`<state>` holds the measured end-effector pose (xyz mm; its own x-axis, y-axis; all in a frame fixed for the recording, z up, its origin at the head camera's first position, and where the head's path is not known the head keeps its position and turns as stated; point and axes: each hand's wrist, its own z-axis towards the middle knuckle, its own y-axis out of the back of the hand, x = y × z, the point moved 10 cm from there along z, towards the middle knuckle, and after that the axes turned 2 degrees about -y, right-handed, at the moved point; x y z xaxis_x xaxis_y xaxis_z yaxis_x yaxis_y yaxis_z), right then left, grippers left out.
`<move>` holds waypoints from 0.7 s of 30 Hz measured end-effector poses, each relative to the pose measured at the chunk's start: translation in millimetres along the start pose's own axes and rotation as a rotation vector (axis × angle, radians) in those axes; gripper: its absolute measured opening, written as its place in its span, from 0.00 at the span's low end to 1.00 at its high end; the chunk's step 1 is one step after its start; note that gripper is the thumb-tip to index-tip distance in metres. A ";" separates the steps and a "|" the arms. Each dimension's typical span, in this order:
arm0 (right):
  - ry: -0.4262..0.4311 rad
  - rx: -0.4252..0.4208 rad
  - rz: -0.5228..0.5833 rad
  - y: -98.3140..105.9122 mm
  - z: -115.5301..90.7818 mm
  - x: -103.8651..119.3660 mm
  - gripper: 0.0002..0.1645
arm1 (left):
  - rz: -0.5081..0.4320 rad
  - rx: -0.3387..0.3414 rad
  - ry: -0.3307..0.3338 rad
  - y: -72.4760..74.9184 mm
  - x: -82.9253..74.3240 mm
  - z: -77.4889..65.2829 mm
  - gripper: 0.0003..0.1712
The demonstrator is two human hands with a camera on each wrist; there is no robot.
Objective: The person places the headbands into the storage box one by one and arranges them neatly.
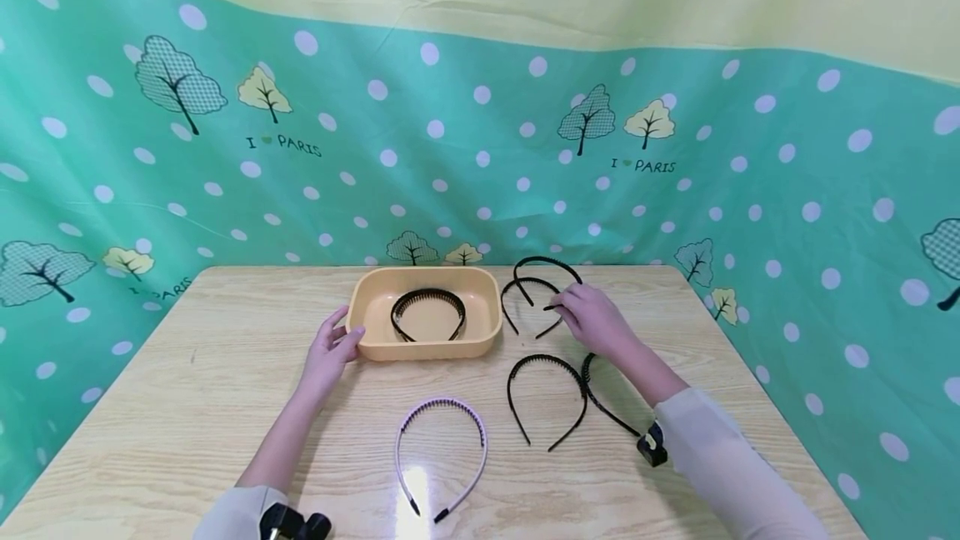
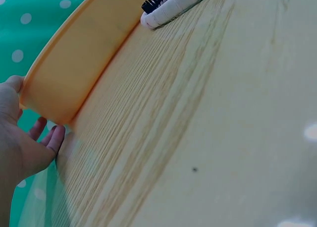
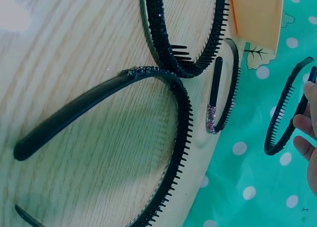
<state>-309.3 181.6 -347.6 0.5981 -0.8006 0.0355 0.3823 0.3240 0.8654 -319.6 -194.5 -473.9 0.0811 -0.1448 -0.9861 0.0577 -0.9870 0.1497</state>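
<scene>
My left hand grips the left end of a peach-coloured plastic tray, its thumb over the rim and its fingers outside. Black toothed headband(s) lie in the tray; how many cannot be told. To the right of the tray, my right hand pinches one end of a black headband, which the right wrist view shows lifted off the table with teeth along its inner side. Just below it, another black headband lies on the table; in the right wrist view that headband has a glittery patch.
Nearer on the table lie two black headbands, one touching the other, which passes under my right forearm. A pale purple headband lies in front of the tray. A green dotted cloth hangs behind the wooden table.
</scene>
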 end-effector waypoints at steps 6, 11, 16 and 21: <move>-0.008 0.006 -0.007 -0.4 0.1 2.3 0.06 | 0.005 0.004 0.007 -0.2 0.4 -0.3 0.38; 0.004 0.002 -0.010 -1.1 1.9 5.3 0.06 | 0.015 0.000 -0.004 -0.2 -1.7 -2.3 0.38; 0.013 -0.002 -0.006 -2.1 3.4 8.0 0.06 | 0.013 -0.007 -0.011 0.2 -3.0 -1.4 0.38; 0.017 0.001 0.000 -4.1 2.8 10.3 0.06 | 0.015 -0.013 -0.009 0.4 -2.4 -0.2 0.37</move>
<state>-306.7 170.5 -349.4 0.6100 -0.7919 0.0269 0.3816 0.3233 0.8659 -319.6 -194.6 -471.6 0.0733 -0.1606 -0.9843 0.0691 -0.9838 0.1656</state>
